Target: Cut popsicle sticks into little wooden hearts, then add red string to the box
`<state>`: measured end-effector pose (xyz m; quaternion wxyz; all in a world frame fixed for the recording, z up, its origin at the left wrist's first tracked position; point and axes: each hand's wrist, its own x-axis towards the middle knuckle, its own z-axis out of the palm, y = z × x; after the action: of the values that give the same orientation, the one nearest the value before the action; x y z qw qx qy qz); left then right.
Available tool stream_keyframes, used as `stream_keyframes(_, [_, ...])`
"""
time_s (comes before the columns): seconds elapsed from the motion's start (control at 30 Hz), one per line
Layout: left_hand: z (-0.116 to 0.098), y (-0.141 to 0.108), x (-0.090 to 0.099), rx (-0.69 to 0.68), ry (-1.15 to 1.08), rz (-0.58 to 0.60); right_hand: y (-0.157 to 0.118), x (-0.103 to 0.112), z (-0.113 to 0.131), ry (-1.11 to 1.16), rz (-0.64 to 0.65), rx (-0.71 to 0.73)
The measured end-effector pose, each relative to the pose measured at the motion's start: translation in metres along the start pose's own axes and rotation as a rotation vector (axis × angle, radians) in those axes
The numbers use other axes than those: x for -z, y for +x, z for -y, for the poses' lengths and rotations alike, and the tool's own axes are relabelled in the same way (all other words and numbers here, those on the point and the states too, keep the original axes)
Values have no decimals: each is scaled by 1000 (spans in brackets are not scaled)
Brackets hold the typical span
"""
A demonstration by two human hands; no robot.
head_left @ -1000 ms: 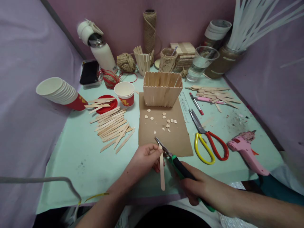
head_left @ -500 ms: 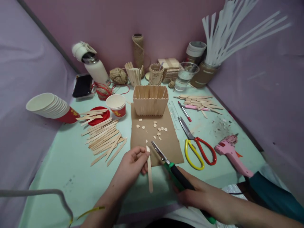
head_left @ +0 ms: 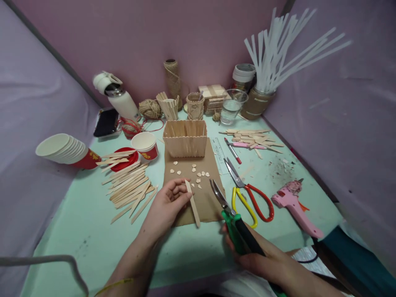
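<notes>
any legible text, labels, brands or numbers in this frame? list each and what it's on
No text reads clearly.
Red paper cup: yellow mark on its side, too blurred to read.
Stack of paper cups lying on its side: yellow mark on the red outer cup, unreadable.
Clear ruler beside the cardboard sheet: graduations too small to read.
Snips in the right hand, stick in the left hand: no markings visible.

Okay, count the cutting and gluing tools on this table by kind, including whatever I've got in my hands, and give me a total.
Green-and-black-handled metal snips, held in the right hand: 1
Scissors with one yellow and one red handle loop, lying on the green table: 1
Pink plastic glue gun: 1
Total: 3
</notes>
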<state>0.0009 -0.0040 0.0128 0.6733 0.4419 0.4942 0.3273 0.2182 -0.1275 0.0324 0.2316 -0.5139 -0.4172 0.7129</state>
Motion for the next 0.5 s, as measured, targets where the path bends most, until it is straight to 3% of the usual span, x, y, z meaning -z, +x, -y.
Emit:
stream_keyframes(0.2, [-1, -8, -11, -16, -348, -161, 10, -12, -13, 269, -32, 147])
stream_keyframes(0.37, [12, -20, -22, 119, -386, -125, 30, -22, -6, 585, -199, 308])
stream_keyframes(0.5, [27, -26, -23, 132, -297, -98, 40, -24, 3, 741, -281, 324])
